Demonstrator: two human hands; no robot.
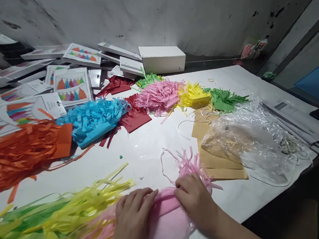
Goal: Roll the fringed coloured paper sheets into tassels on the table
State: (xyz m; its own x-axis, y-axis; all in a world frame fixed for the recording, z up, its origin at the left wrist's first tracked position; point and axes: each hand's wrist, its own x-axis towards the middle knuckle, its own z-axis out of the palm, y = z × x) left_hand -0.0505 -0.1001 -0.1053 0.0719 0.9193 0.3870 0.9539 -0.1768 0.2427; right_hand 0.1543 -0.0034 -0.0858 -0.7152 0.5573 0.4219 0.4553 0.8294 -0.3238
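Pink tissue paper (168, 224) lies at the front of the white-covered table, with a folded upper edge. My left hand (134, 214) presses on its left part, fingers bent and close together at that edge. At the right end of the fold, my right hand (193, 197) grips the paper between thumb and curled fingers. Pink fringe (187, 163) sticks out beyond my right hand, beside a thin white string (162, 164). Yellow and green strips (84, 209), along with more pink ones, spread left of my left hand.
Orange (34, 149), blue (98, 118), red, pink (160, 97), yellow and green fringed bundles cross the table (135, 143). Clear plastic (247, 142) and brown paper (219, 162) lie right. Printed packs (73, 86) and a white box (162, 58) stand behind.
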